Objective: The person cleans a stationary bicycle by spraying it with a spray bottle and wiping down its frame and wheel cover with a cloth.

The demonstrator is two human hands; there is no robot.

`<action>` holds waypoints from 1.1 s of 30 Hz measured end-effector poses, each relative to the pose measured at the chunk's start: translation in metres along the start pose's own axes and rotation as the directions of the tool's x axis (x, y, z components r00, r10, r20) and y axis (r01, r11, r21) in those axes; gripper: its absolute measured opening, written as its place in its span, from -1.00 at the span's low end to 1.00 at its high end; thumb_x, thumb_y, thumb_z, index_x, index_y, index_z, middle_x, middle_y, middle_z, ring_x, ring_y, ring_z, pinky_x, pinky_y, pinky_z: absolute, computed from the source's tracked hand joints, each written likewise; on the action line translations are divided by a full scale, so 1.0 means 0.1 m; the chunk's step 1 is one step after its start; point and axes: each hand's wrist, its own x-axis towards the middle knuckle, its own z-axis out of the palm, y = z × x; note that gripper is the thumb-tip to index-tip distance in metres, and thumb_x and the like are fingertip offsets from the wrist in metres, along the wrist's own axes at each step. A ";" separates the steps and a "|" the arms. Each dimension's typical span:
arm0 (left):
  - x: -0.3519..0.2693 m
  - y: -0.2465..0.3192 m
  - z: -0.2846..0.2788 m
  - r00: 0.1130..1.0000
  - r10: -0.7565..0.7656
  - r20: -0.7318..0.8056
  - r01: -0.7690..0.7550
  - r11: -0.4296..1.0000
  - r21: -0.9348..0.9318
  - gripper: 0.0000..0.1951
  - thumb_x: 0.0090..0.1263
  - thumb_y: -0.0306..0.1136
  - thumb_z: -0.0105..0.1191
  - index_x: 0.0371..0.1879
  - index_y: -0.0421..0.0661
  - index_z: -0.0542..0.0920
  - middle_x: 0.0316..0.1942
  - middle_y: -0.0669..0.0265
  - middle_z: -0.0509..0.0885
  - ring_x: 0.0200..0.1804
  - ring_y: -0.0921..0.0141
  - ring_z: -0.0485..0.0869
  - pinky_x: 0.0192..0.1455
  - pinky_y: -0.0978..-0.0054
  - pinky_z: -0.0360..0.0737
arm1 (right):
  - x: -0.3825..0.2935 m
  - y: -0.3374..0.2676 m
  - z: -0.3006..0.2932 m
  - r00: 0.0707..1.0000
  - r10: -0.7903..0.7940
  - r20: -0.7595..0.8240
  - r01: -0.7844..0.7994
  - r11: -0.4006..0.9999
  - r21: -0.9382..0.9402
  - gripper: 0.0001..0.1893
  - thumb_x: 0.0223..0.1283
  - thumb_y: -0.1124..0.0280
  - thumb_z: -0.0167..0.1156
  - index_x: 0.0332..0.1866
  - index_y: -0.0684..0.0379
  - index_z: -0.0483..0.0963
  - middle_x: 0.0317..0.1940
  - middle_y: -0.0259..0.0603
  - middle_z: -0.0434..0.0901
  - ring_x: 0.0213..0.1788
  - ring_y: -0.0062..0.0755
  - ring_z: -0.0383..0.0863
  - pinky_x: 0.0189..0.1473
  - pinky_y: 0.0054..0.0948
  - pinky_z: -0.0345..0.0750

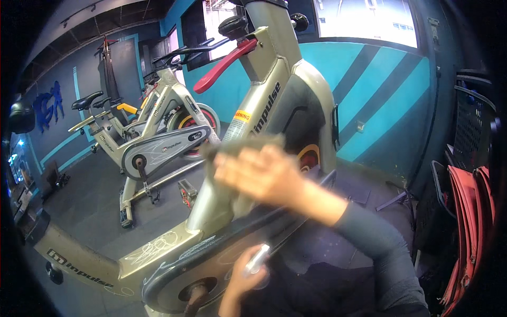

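Observation:
My right hand (265, 174), blurred by motion, holds a grey-green cloth (251, 143) against the slanted frame tube of an Impulse spin bike (204, 206). Part of the tube is hidden behind the hand and cloth. Lower down, my left hand (243, 273) grips a small bottle (257, 258) with a shiny, pale top; its exact kind is unclear. That hand is in front of the bike's dark chain guard (178, 273). Above the cloth are a warning label (237, 125) and a red lever (225, 65). White scribble-like marks (154, 249) run along the lower frame.
More spin bikes (158, 115) stand to the left on the dark floor (87, 194). A small clear-sided box (187, 193) is on the floor beyond the near bike. At right are red folded material (467, 222) and a black perforated crate (473, 115). A teal-striped wall (380, 91) rises behind.

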 end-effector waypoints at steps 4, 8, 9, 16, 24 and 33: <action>-0.02 -0.08 -0.03 0.999 0.035 0.001 -0.035 0.998 0.042 -0.45 0.14 -0.60 0.10 0.21 -0.23 0.41 -0.02 0.19 0.62 0.05 0.41 0.61 0.08 0.46 0.54 | 0.29 1.17 -0.12 0.880 0.436 -0.188 -0.411 0.898 0.158 -0.50 -0.09 0.72 0.05 0.04 0.12 0.58 0.05 -0.16 0.63 0.16 -0.13 0.55 0.25 -0.25 0.40; -0.01 -0.06 0.00 0.997 0.076 0.013 -0.076 0.995 0.061 -0.45 0.14 -0.60 0.12 0.21 -0.22 0.41 -0.02 0.19 0.62 0.06 0.38 0.63 0.09 0.45 0.55 | 0.56 2.02 0.02 0.777 0.503 -0.378 -0.474 0.863 0.173 -0.29 -0.10 0.60 0.19 0.33 0.01 0.38 0.28 0.00 0.42 0.30 0.02 0.38 0.37 -0.17 0.29; -0.01 -0.05 -0.01 0.997 0.070 0.021 -0.072 0.995 0.063 -0.45 0.14 -0.60 0.12 0.21 -0.22 0.41 -0.02 0.19 0.62 0.06 0.37 0.63 0.10 0.45 0.55 | 0.64 2.08 0.12 0.814 0.452 -0.365 -0.420 0.892 0.167 -0.25 -0.09 0.55 0.23 0.38 -0.03 0.33 0.32 0.03 0.37 0.35 0.07 0.32 0.40 -0.15 0.25; -0.04 -0.06 -0.02 0.999 0.046 0.004 -0.046 0.996 0.079 -0.46 0.14 -0.60 0.12 0.19 -0.23 0.42 -0.03 0.20 0.62 0.06 0.38 0.63 0.10 0.44 0.54 | 0.49 1.25 0.65 0.806 0.565 -0.179 -0.497 0.808 0.316 -0.22 -0.05 0.60 0.19 0.43 0.08 0.23 0.40 0.08 0.24 0.43 0.15 0.20 0.43 -0.10 0.23; -0.01 0.02 0.01 1.000 0.024 -0.012 -0.024 0.998 0.059 -0.48 0.13 -0.60 0.10 0.17 -0.21 0.43 -0.08 0.23 0.64 0.02 0.41 0.62 0.07 0.46 0.54 | 0.02 0.65 0.20 0.919 0.394 -0.016 -0.390 0.915 0.099 -0.54 0.04 0.54 0.07 0.11 -0.03 0.57 0.10 -0.18 0.59 0.21 -0.10 0.55 0.13 -0.28 0.58; 0.01 -0.07 -0.02 0.999 0.038 -0.013 -0.036 0.991 0.129 -0.45 0.14 -0.61 0.08 0.21 -0.23 0.40 -0.04 0.18 0.62 0.04 0.40 0.62 0.08 0.45 0.54 | -0.39 0.18 -0.08 0.991 0.090 0.099 -0.111 0.967 0.230 -0.60 0.01 0.40 0.13 0.03 0.03 0.59 -0.03 -0.22 0.62 0.09 -0.17 0.64 0.01 -0.37 0.64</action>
